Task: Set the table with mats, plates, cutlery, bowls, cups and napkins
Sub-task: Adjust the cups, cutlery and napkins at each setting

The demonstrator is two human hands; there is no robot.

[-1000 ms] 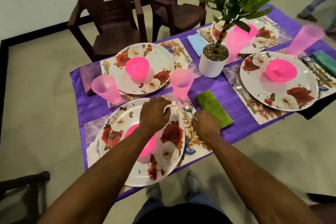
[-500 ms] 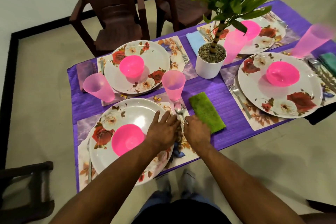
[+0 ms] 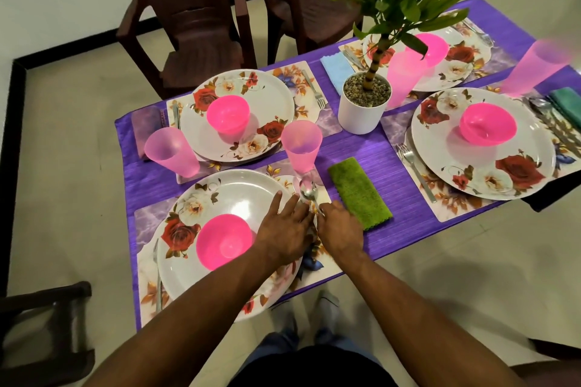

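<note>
Squaring the spoon (image 3: 309,193) beside the near plate (image 3: 226,198).
Right hand (image 3: 341,229) pinches its handle; left hand (image 3: 284,229) lies flat, fingers straight, alongside. I'd keep it parallel to the green napkin (image 3: 360,193), right of my grip.

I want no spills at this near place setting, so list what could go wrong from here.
1. The right hand pinches the spoon, whose bowl lies just below the pink cup; sliding it forward could tip that tall cup.
2. The left hand rests on the plate rim; pressing there might shift the plate and its pink bowl.
3. The green napkin lies beside the right hand and could be nudged askew.
</note>
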